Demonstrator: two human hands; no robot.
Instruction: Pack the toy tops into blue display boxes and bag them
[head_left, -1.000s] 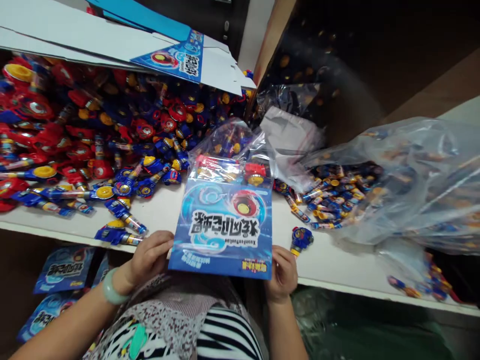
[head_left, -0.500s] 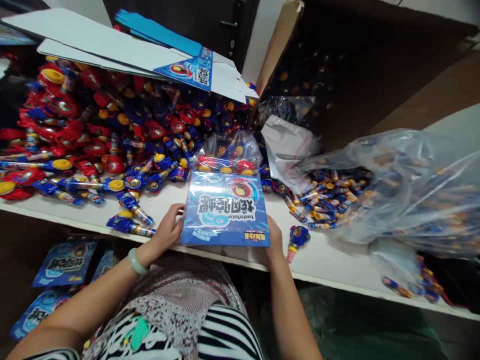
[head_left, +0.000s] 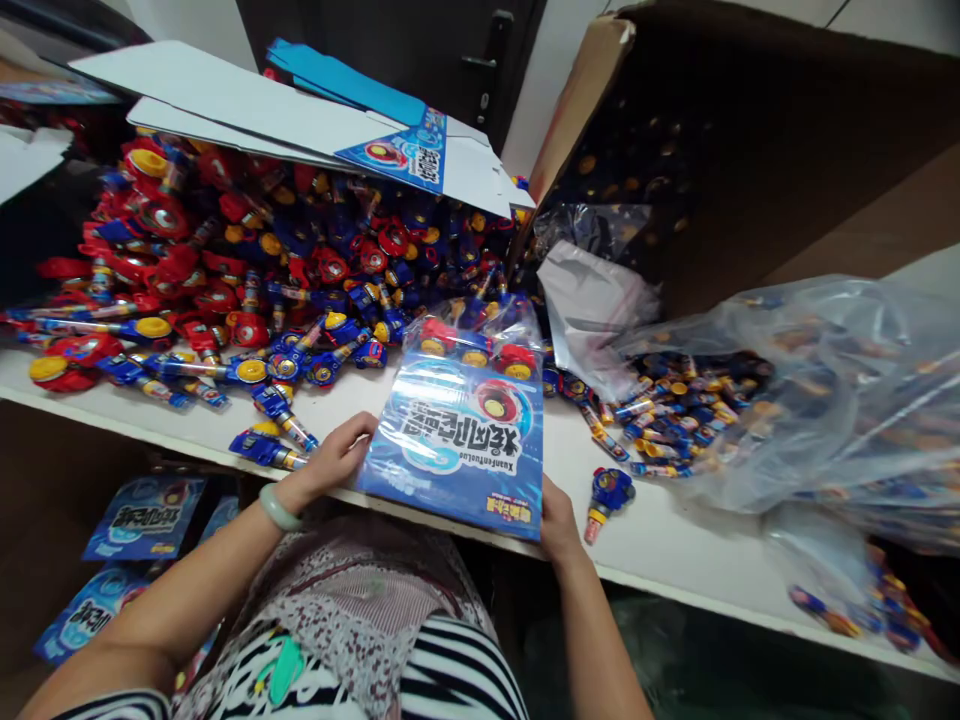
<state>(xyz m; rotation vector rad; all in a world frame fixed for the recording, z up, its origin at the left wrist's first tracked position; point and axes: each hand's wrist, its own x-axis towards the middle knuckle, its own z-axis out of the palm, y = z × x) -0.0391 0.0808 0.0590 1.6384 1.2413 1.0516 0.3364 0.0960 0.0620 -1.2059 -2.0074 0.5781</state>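
Observation:
A blue printed toy box (head_left: 442,480) in clear plastic lies at the table's front edge, its lettering upside down to me. Red and blue toys with yellow parts (head_left: 474,348) show under the clear film at its far end. My left hand (head_left: 346,452) grips the box's left side, fingers partly hidden behind it. On the right side, my right hand (head_left: 557,515) is closed against the box near its front corner. A loose blue toy with a yellow and red tube (head_left: 609,495) lies just right of that hand.
A heap of red and blue toys (head_left: 187,250) fills the back left under white cardboard sheets (head_left: 225,95). A large carton (head_left: 585,90) stands at the back right. Beside it, a clear bag (head_left: 840,400) spills small tubes (head_left: 682,400). More blue boxes (head_left: 146,515) sit below at left.
The box has turned slightly clockwise and its near edge has come closer to me, with both hands still on its sides. The camera view has shifted a little to the left.

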